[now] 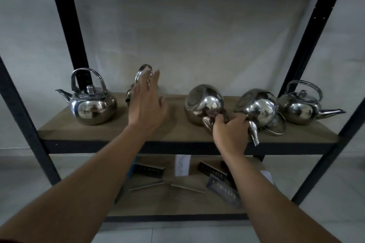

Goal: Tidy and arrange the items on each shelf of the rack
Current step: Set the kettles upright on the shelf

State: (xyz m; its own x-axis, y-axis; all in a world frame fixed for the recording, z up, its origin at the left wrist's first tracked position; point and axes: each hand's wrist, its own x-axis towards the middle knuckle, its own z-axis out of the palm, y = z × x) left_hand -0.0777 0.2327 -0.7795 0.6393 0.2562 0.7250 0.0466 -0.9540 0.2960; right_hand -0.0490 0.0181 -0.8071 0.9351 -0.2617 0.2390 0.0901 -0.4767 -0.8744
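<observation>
Where the lower shelf (177, 206) lay nearest, dark boxes (151, 170) with blurred, unreadable lettering sat scattered beside a white paper slip (182, 165) whose writing could not be made out. Above it, at the front edge of the middle shelf (110, 133), the right hand (230, 134) was clenched around the handle of a tipped kettle (204, 103), just beside a second tipped kettle (257, 107) whose spout overhung the edge. The left hand (147, 102) was released, fingers spread, in front of a mostly hidden kettle (143, 71). Upright kettles stood near the left end (91, 104) and the right end (300, 107), towards the back edge.
</observation>
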